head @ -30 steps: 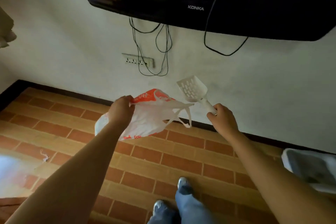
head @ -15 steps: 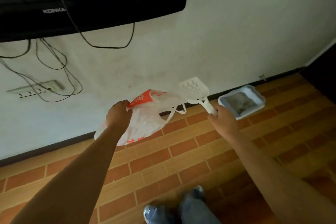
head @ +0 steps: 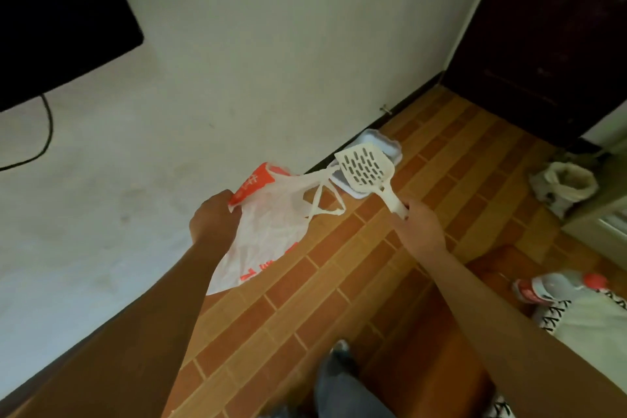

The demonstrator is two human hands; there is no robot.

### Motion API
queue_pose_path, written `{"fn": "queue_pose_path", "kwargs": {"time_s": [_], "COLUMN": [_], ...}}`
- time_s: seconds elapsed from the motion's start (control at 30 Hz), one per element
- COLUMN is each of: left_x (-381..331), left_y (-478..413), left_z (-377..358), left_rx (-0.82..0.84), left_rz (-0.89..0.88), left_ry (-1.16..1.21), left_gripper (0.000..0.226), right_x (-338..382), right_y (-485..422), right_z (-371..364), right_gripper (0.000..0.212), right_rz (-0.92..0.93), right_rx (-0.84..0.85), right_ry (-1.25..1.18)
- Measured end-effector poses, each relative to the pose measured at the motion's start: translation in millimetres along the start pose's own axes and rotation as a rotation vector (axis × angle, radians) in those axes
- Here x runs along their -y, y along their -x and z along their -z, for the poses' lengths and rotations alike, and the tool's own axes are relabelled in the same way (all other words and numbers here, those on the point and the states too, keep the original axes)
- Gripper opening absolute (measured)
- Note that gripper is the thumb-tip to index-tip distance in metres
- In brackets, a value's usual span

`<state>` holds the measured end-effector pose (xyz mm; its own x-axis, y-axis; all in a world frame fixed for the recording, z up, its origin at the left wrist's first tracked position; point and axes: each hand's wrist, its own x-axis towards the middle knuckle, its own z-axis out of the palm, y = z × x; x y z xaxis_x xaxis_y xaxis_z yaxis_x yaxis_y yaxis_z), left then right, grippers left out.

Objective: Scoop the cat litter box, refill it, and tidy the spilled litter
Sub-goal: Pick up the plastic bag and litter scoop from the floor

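Litter box (head: 376, 141) nearer now, behind slotted plastic scoop (head: 367, 168) in right hand (head: 424, 227); crinkled bag (head: 271, 231) gripped by left hand (head: 213, 224).

one view only, from a camera on the person's head, looking forward and steeply down, tilted so the wall (head: 271, 44) leans across the left and the brick floor (head: 305, 299) runs up to the right. both forearms reach out from the bottom edge, close to the lens; the litter box (head: 380, 142) lies farther off by the skirting. wide angle bends the edges.
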<state>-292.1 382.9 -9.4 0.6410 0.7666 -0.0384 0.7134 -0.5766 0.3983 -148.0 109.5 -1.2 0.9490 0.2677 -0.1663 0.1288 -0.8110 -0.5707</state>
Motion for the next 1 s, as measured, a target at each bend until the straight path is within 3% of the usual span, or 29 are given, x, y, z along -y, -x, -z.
{"fn": "queue_pose_path", "kwargs": {"time_s": [0.27, 1.0], "left_x": [-81.5, -244.5], "left_y": [-36.4, -152.3], "left_z": [-38.9, -113.7], "left_rx": [0.054, 0.083], "left_rz": [-0.076, -0.124], "left_ry": [-0.081, -0.015], "left_gripper": [0.021, 0.026], "right_x": [-55.8, -127.5], "right_y": [-50.8, -204.8], "right_z": [38.8, 108.1], "right_gripper": [0.03, 0.031], "right_rz": [-0.144, -0.251], "right_rx": [-0.085, -0.1], "right_ry": [-0.027, -0.076]}}
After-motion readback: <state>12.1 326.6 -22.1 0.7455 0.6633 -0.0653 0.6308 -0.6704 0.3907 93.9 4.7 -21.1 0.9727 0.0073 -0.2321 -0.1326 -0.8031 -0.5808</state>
